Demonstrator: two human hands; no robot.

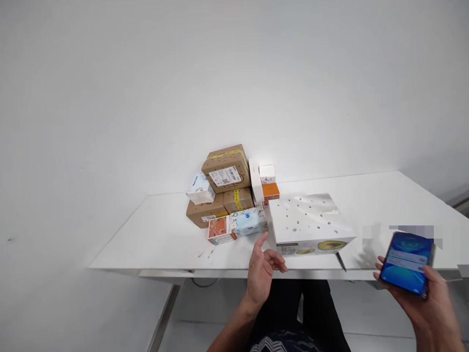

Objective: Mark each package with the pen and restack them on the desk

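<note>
Smartphone (405, 274) and right hand (415, 297) are meeting near the front edge of the white counter (388, 200), at its right side. The right hand is gripping the phone from beneath, its fingertips wrapping around the left edge while the thumb is lying over the right part of the screen. The screen is facing up and glowing blue, with a paler panel showing across it; the lettering is too small to read.

The left hand (261, 274) is holding nothing: its index finger is extending and the other fingers are curling loosely. It is hovering by the near left corner of the white avocado box (311, 217); whether a fingertip is touching the box, I cannot tell. A dark, thin object (341, 262) is poking out at the box's front, pointing toward the counter's edge.

Left of the avocado box, a pale blue box (249, 221) is lying end to end with an orange-pictured box (219, 229). Behind them, a large cardboard box (227, 170) is sitting tilted on smaller cartons.

Judging by the pose, the step in hand is handling the phone with the right hand alone. Any next move is calling for a secure grip around its edges and a thumb placed with care over the lit screen.
</note>
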